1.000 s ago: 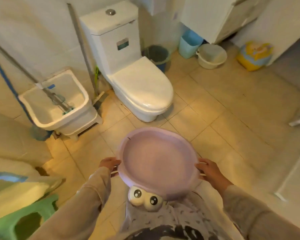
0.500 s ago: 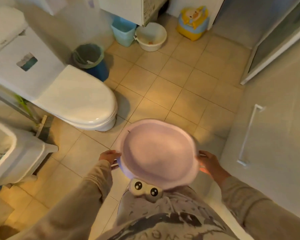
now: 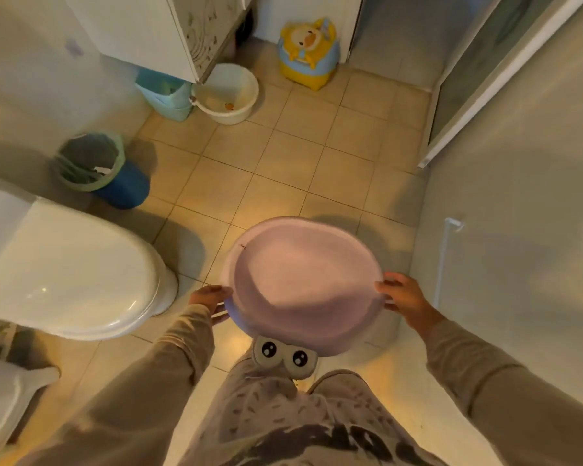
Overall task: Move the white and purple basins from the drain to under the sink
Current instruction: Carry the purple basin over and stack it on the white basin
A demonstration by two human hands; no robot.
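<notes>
Since earlier: turned rightward across the bathroom; toilet [image 3: 71, 274] slid to the left edge, vanity cabinet [image 3: 155, 31] and duck potty [image 3: 308, 53] now nearer frame centre; mop sink gone from view; grip on the basin unchanged.
Hands: two, both bare, tan sleeves to the wrists.
Left hand [image 3: 211, 302]: curled onto the left rim of the purple basin [image 3: 300, 280], fingers tucked under the edge.
Right hand [image 3: 403, 297]: closed over the right rim, fingertips on top of the lip.
Purple basin: one, held in the air at waist height over the floor tiles [image 3: 283, 163], opening upward, slightly tilted, empty as far as visible.
White basin [image 3: 228, 94]: one, on the floor partly under the front corner of the vanity cabinet, a small orange speck inside.
Slipper [image 3: 285, 358]: one visible, two cartoon eyes, just below the purple basin.
Bins: two; blue waste bin [image 3: 98, 166] with a green liner near the toilet, light-blue bin [image 3: 165, 92] touching the white basin's left side.
Duck potty: one, yellow and blue, on the floor to the right of the white basin, apart from it.
Towel bar [image 3: 446, 260]: one, white, on the right wall.
Shower door frame [image 3: 485, 79]: one, upper right.
</notes>
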